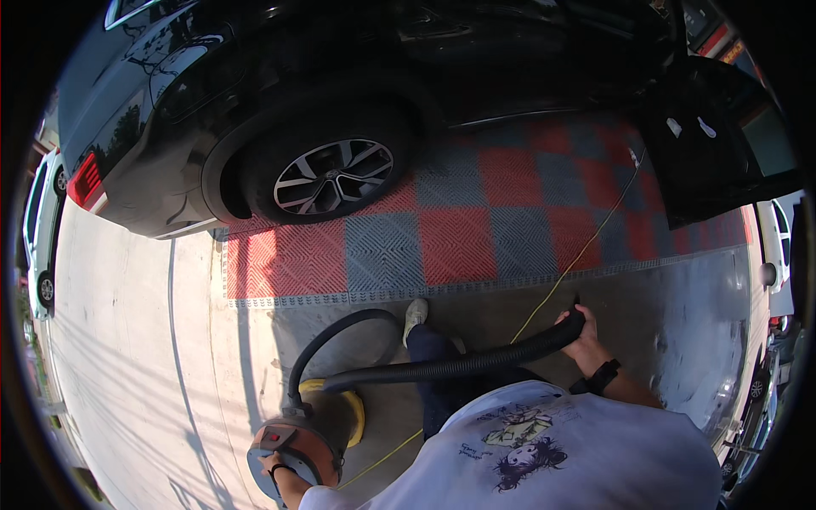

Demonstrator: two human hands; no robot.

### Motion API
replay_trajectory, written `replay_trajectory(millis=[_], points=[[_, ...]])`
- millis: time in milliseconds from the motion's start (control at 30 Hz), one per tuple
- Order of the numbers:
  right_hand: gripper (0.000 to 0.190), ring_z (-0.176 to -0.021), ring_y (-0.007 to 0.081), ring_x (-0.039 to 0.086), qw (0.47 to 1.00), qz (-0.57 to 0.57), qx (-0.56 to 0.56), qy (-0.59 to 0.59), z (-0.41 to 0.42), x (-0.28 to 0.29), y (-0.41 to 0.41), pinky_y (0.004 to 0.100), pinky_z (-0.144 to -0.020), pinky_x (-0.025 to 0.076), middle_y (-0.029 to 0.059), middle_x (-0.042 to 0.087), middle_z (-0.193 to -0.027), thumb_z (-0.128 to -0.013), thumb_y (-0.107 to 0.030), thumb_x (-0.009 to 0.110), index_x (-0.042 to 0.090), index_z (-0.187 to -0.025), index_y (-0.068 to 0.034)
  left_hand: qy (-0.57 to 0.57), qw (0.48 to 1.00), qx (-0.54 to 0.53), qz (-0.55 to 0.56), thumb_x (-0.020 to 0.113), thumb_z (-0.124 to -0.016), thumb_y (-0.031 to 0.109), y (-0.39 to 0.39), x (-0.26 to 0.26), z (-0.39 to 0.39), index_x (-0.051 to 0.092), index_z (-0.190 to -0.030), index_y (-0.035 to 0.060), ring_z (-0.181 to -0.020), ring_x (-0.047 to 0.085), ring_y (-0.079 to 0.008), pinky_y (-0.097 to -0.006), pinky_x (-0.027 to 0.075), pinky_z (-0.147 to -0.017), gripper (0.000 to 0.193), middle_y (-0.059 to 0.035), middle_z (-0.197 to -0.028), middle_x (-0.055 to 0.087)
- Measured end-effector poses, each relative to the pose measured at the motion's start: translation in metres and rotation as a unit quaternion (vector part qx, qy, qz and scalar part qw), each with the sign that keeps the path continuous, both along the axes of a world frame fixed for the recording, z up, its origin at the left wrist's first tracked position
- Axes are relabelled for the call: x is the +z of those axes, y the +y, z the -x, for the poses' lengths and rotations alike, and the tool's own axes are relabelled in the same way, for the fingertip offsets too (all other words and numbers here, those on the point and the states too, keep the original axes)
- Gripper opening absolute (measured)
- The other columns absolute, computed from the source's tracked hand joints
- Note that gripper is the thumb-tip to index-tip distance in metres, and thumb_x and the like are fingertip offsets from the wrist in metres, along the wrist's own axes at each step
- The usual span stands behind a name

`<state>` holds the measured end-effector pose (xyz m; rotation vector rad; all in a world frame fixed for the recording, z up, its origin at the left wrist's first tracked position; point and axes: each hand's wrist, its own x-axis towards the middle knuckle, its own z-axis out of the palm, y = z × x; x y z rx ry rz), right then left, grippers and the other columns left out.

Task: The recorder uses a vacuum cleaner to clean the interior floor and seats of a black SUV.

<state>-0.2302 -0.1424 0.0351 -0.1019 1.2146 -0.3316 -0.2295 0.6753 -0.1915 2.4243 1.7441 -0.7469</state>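
Note:
My right hand [585,335] is closed around the black end of a ribbed vacuum hose [459,364], held out in front of my body. From there the hose runs left past my legs, loops over the ground and joins the head of a drum-type vacuum cleaner [309,440]. On the lid of that machine, near its red switch [274,438], my left hand [273,461] grips the top; the handle under the fingers is mostly hidden. The cleaner has an orange-brown and grey head and a yellow base ring [358,417]. It looks tilted.
A black car [319,70] stands ahead, its rear wheel [335,176] on red and grey floor tiles [456,245]. At right, a car door [707,140] hangs open. A yellow cord [561,274] crosses the ground beside my feet. Other cars are parked at both sides.

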Motion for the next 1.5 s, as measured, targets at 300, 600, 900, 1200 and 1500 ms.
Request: replay_trajectory(millis=[300,600,900,1200,1500], points=[[0.027,-0.063,0.0217,0.058,0.998,0.019,-0.06,-0.019,0.008,-0.037,0.033,0.0328,-0.065,0.053,0.0072,0.055,-0.066,-0.072,-0.025,0.066,0.051,-0.075,-0.004,-0.276,0.867,-0.009,0.414,0.059,-0.085,0.015,-0.142,-0.058,-0.243,0.059,-0.112,0.0064,-0.085,0.062,-0.013,-0.0256,0.04,-0.061,0.029,-0.0059,-0.099,0.063],[0.027,-0.06,0.0227,0.056,0.986,0.068,-0.15,-0.04,0.014,-0.06,0.086,0.0359,-0.063,0.052,0.0069,0.055,-0.065,-0.071,-0.028,0.066,0.051,-0.073,-0.006,-0.404,0.483,-0.553,0.545,0.061,-0.088,0.009,-0.485,0.151,-0.53,0.067,-0.103,0.001,-0.088,0.067,-0.0199,-0.0288,0.052,-0.078,0.018,-0.0115,-0.095,0.07],[0.022,-0.061,0.0188,0.061,0.948,0.044,-0.305,-0.08,0.078,-0.095,0.149,0.0325,-0.065,0.055,0.0044,0.058,-0.064,-0.071,-0.027,0.066,0.052,-0.071,-0.01,-0.507,0.366,-0.732,0.271,0.066,-0.081,0.011,-0.67,0.294,-0.628,0.059,-0.113,0.0048,-0.11,0.057,-0.0314,-0.0387,0.047,-0.093,0.034,-0.0144,-0.113,0.061],[0.024,-0.062,0.0181,0.06,0.916,0.088,-0.38,-0.093,0.094,-0.101,0.179,0.0307,-0.063,0.055,0.0054,0.057,-0.066,-0.071,-0.026,0.069,0.05,-0.076,-0.013,-0.364,0.569,-0.733,0.078,0.067,-0.083,0.037,-0.714,0.325,-0.685,0.043,-0.132,0.0074,-0.129,0.041,-0.0294,-0.0487,0.036,-0.104,0.062,-0.0099,-0.134,0.048],[0.023,-0.063,0.0191,0.06,0.9,0.054,-0.426,-0.071,0.121,-0.123,0.191,0.0322,-0.063,0.055,0.0058,0.058,-0.067,-0.075,-0.03,0.064,0.051,-0.072,-0.012,-0.395,0.524,-0.754,-0.027,0.064,-0.085,0.032,-0.702,0.313,-0.692,0.054,-0.119,0.0052,-0.118,0.051,-0.0283,-0.0468,0.04,-0.098,0.044,-0.0103,-0.119,0.055]])
